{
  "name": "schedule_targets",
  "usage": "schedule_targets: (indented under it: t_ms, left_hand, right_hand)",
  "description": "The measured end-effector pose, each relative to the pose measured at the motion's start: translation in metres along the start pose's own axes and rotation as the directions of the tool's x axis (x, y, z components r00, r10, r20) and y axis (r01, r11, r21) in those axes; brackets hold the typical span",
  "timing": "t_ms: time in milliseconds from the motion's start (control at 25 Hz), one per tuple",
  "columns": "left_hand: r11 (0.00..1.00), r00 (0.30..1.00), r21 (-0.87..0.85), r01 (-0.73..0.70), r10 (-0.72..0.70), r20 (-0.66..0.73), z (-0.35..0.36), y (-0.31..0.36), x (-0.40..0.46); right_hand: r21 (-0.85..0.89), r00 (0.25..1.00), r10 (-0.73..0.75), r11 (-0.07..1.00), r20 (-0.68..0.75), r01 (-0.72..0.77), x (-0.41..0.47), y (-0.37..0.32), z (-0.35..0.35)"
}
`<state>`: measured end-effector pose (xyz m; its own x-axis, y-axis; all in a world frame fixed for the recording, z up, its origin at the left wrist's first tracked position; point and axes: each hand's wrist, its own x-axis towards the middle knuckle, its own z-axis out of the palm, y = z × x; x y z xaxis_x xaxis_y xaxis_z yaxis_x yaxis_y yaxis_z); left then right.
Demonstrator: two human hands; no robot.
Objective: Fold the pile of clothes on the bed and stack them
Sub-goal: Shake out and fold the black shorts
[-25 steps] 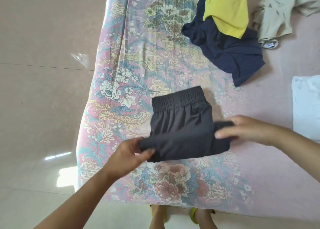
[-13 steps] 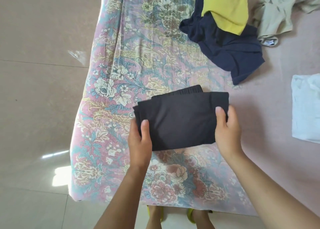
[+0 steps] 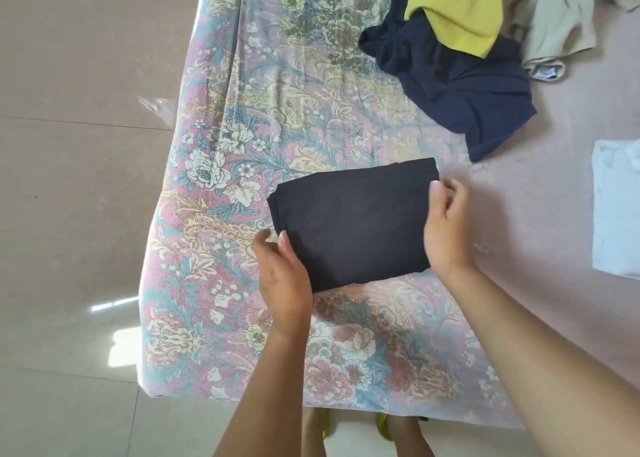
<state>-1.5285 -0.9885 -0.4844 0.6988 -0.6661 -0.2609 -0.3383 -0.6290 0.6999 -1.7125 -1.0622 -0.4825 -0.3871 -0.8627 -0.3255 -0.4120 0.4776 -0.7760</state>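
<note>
A pair of dark shorts, folded into a flat rectangle, lies on the flowered bed sheet. My left hand rests at its near left corner, fingers touching the edge. At the right edge my right hand sits with fingers loosely curled against the cloth. Unfolded clothes lie at the far right: a navy garment, a yellow one on top of it, and a beige one. A folded white garment sits at the right edge.
The bed's left and near edges drop to a pale tiled floor. My feet in yellow-green sandals show below the bed's near edge. A clear plastic scrap lies on the floor by the bed.
The shorts' lower half was folded up over the waistband, making a compact rectangle. Both hands let go of the fold and slid to its side edges.
</note>
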Motion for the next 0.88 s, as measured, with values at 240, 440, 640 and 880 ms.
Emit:
schedule_targets:
  t_ms: [240,440,640,880]
  left_hand:
    - [0.975,0.974,0.002,-0.222,0.222,-0.046,-0.026,-0.004,-0.01]
    - [0.999,1.0,-0.035,-0.012,0.011,-0.008,-0.013,0.046,0.049]
    - [0.997,0.993,0.035,-0.071,0.074,-0.096,-0.006,0.052,0.057]
    - [0.999,0.999,0.006,-0.049,0.049,0.021,-0.004,0.053,0.053]
  right_hand:
    - [0.004,0.997,-0.072,0.997,-0.012,0.072,-0.039,0.026,-0.038]
    - [-0.05,0.996,-0.072,0.996,0.055,0.075,0.027,-0.028,-0.009]
    - [-0.062,0.994,0.003,0.998,-0.108,-0.01,0.039,-0.032,0.006]
    - [-0.018,0.991,-0.125,0.992,-0.045,0.124,0.027,-0.032,0.005]
